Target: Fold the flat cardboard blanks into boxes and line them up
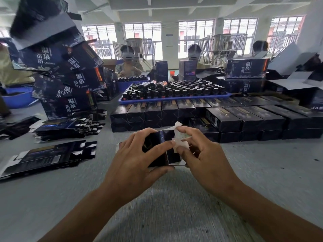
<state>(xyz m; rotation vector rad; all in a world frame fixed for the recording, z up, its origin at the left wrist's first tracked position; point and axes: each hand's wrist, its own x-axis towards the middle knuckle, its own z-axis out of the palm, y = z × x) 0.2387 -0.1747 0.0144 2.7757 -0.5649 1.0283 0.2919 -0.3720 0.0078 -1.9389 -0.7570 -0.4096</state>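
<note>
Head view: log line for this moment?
step: folding end flap | box: half-formed | left hand: grips box | right hand: pinches flap | row: behind

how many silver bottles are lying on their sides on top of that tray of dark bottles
3, side by side atop the upright dark bottles at the blue tray's back left: left, middle, right. Others may be hidden.

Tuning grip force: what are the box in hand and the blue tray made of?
Box: thin printed cardboard, glossy dark outside, plain white inside on the bent flaps. Both hands, left hand and right hand, grip it. Blue tray: probably moulded plastic; even colour, smooth rim.
</note>
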